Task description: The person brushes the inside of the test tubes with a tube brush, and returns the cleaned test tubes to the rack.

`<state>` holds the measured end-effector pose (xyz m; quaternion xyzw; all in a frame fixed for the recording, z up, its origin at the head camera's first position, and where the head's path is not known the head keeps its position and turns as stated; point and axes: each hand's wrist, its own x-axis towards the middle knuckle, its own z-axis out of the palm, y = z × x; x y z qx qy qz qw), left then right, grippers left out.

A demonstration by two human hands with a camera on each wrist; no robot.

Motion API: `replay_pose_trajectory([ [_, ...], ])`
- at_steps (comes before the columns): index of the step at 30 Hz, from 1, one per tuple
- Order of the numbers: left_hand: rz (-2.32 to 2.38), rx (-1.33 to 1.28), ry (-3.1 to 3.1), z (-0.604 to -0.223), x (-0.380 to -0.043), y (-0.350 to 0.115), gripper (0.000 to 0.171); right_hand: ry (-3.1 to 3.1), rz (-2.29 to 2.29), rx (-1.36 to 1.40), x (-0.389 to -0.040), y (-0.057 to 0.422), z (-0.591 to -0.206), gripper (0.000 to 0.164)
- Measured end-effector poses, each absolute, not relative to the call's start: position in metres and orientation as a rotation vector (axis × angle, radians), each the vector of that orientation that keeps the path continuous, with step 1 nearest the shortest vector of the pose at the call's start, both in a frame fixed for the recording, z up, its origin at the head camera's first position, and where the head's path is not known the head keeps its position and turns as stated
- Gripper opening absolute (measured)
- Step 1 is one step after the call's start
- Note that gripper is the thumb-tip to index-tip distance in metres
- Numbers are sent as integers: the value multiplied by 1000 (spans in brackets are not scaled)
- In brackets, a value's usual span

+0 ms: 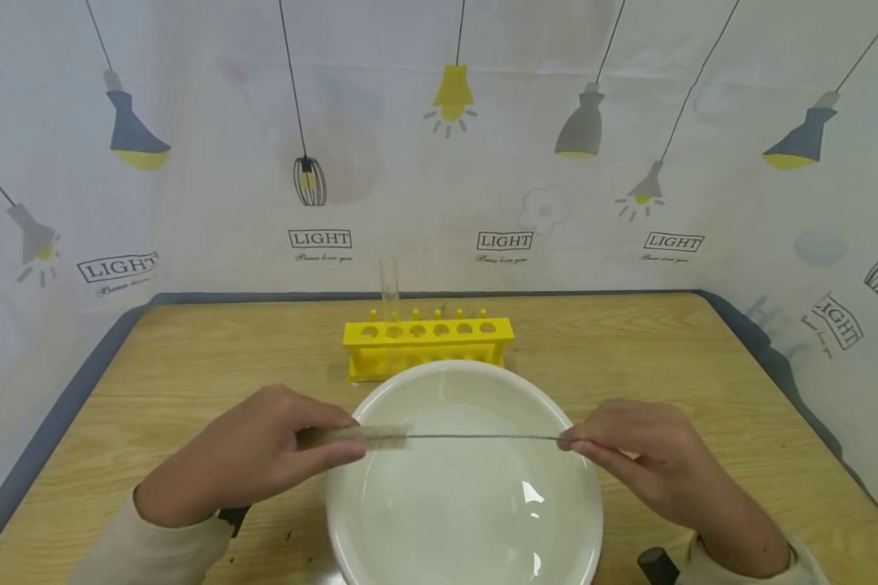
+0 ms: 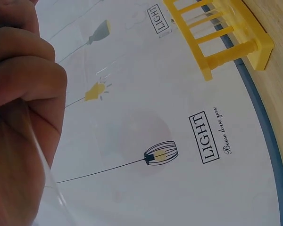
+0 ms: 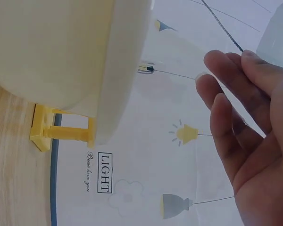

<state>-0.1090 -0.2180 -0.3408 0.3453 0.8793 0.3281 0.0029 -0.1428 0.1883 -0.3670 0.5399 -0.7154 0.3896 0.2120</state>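
White and glossy, a basin [image 1: 454, 370] fills the lower middle of the head view, set on a wood-grain table [image 1: 212, 349]. Just left of the frame's middle, above the basin's rim, the left hand [image 1: 271, 447] is clamped with thumb and fingers at the bristled end of a brush [image 1: 388, 437], whose beige bristles are blurred. Its twisted wire [image 1: 483, 436] runs level over the basin to the right, where the right hand [image 1: 644, 451] pinches the end. Behind the basin, at centre, stands a yellow rack [image 1: 428, 341] with an upright tube [image 1: 389, 280].

In the left wrist view, curled fingers fill the left edge around a clear tube [image 2: 45, 165] that slants below them; I cannot tell how far the bristles reach inside. The rack shows upper right.

In the right wrist view, thumb and fingertip meet on the wire at upper right, the other fingers loosely bent. The basin covers the upper left, partly hiding the rack.
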Motion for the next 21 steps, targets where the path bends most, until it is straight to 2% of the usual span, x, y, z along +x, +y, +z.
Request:
replay_pose_trajectory([
  [21, 1054, 1089, 2686, -338, -107, -215, 13, -1804, 999, 1515, -136, 171, -358, 22],
])
